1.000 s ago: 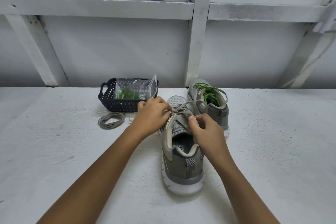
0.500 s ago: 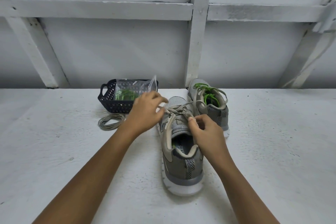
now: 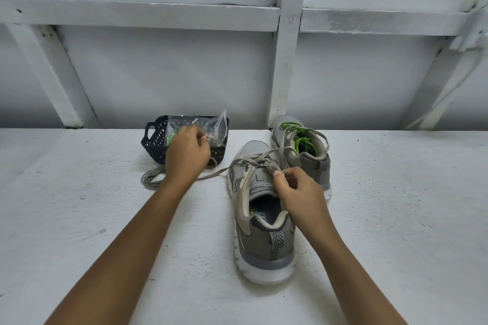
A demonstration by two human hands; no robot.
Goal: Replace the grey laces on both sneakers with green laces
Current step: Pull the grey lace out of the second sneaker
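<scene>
1. The worktop (image 3: 66,206) lies bare along its left and right sides;
2. the wall (image 3: 171,74) closes the back edge, a dark basket (image 3: 153,144) and the far sneaker (image 3: 317,163) standing close before it;
3. mid-worktop the near sneaker (image 3: 264,245) blocks the way; a grey lace (image 3: 215,173) stretches left from it across the gap toward the basket, near a coiled lace (image 3: 149,179).

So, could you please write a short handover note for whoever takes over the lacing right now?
Left hand: grips the free end of the grey lace, out by the basket.
Right hand: pinches that lace at the near sneaker's top eyelets.
Done: far sneaker wears a green lace; a loose lace lies coiled by the basket.
Left: unthread the near sneaker, then thread in what looks like the spare green lace in the bag in the basket.
</scene>
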